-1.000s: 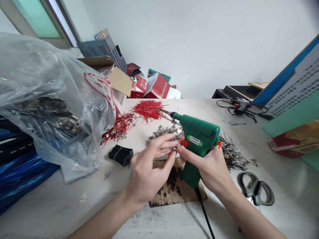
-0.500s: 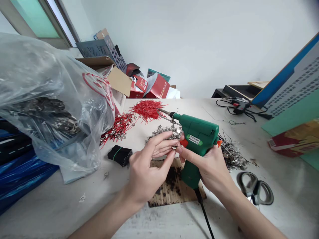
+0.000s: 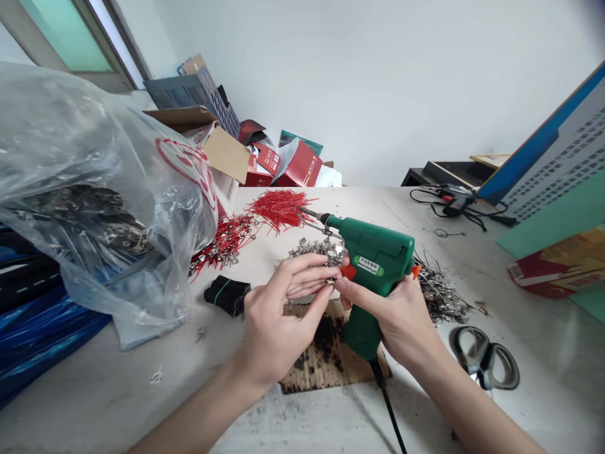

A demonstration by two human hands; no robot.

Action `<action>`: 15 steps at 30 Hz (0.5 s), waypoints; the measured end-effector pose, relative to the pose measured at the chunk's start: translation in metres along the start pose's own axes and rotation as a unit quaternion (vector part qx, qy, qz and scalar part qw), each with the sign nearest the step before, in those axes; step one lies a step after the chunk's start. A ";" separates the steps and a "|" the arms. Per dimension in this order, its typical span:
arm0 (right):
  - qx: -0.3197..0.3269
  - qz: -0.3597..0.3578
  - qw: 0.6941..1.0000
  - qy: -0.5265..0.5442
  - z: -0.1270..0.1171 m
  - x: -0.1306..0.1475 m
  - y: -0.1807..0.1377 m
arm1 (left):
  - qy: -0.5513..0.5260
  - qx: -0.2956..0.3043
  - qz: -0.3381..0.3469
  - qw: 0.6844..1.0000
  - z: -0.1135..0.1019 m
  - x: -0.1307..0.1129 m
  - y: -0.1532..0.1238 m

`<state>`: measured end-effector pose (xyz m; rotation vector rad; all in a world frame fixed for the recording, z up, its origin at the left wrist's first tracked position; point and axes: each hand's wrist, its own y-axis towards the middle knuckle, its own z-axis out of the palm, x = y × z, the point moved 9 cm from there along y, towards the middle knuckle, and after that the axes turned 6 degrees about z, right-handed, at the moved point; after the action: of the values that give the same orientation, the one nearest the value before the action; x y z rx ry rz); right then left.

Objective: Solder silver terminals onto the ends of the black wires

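Note:
My right hand [image 3: 401, 315] is wrapped round the grip of a green soldering gun [image 3: 373, 265], its metal tip pointing left and away toward a bundle of red wires [image 3: 278, 208]. The forefinger of that hand reaches to my left hand [image 3: 278, 315], and the two pinch a small metal piece [image 3: 331, 282] between their fingertips, just below the gun's orange trigger. Under both hands lies a scorched brown board [image 3: 326, 362]. A heap of small silvery metal parts [image 3: 439, 293] spreads behind the gun.
A big clear plastic bag of metal parts [image 3: 94, 189] fills the left side. Red wires with terminals [image 3: 222, 243] and a black bundle [image 3: 227, 294] lie beside it. Scissors [image 3: 486, 366] rest at the right. Boxes [image 3: 283, 164] and a cabled tool [image 3: 454, 202] sit at the back.
Almost nothing has moved. My left hand's fingers shifted slightly against the small metal piece, and the soldering gun stays in the same place.

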<state>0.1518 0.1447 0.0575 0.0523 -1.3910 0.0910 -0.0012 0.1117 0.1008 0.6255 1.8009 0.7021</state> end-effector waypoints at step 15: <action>-0.003 0.001 1.000 -0.028 0.003 0.003 -0.002 | 0.006 -0.008 -0.023 1.000 -0.002 0.006 0.002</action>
<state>0.1494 0.1428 0.0607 0.0497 -1.4463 0.0873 -0.0050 0.1170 0.0990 0.5690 1.8139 0.6905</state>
